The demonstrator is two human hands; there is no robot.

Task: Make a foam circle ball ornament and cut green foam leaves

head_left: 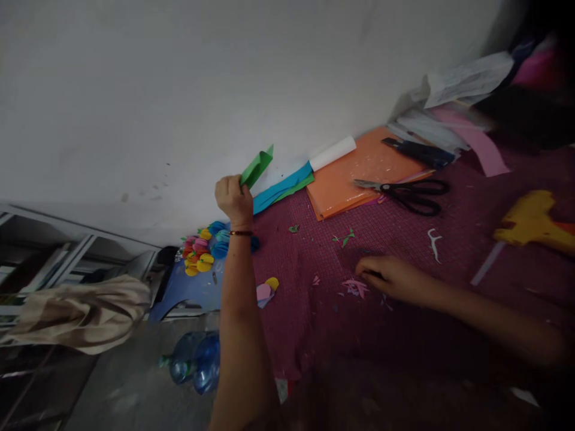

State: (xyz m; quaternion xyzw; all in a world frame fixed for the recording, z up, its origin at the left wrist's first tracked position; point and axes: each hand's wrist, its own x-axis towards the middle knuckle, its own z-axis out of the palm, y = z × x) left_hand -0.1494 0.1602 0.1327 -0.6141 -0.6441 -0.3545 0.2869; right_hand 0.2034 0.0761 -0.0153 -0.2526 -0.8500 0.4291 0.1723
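My left hand (234,197), a dark bracelet at its wrist, is raised near the wall and closed on a folded piece of green paper (258,167). Low over the maroon cloth (323,329), my right hand (389,276) has its fingers curled in; what they hold, if anything, I cannot make out. Just beneath it lie pink paper scraps (356,288), with green scraps (348,238) a little farther off. Black-handled scissors (406,190) rest with their blades on the orange sheets (345,173), beyond my right hand.
Blue paper strips (283,188) and a white roll (333,153) lie along the wall. A dark cutter (417,152) and a yellow glue gun (530,221) are at the right. Colourful paper balls (200,251) sit at the left, above large blue bottles (197,359) on the floor.
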